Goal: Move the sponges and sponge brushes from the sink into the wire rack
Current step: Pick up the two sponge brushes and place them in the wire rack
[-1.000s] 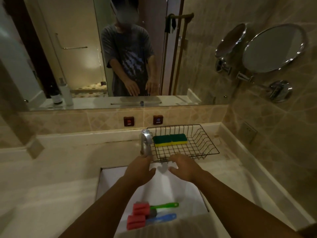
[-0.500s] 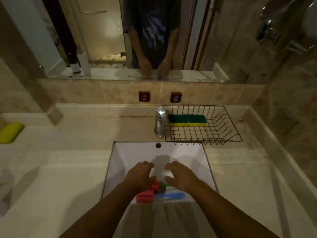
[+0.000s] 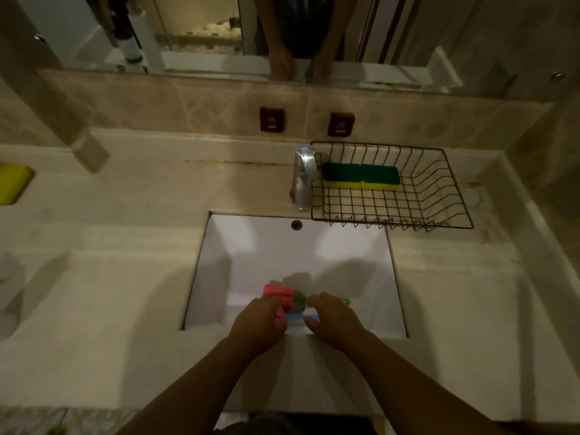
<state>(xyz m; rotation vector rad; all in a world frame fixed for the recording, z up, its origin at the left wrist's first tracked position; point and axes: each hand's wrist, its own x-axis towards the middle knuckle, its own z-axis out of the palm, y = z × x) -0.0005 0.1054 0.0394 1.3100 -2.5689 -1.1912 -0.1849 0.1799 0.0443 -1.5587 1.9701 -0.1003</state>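
Now both brushes (image 3: 282, 298) are gripped in the sink (image 3: 219, 262): left hand (image 3: 262, 321) and right hand (image 3: 334, 318) closed; rack (image 3: 439, 196) at one o'clock.

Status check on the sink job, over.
Left hand and right hand closing on two sponge brushes in sink. Two sponges already in wire rack. Path clear.

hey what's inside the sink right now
Two sponge brushes: one with a green handle and pink sponge head, one with a blue handle. The left hand and right hand cover most of them; the drain is hidden.
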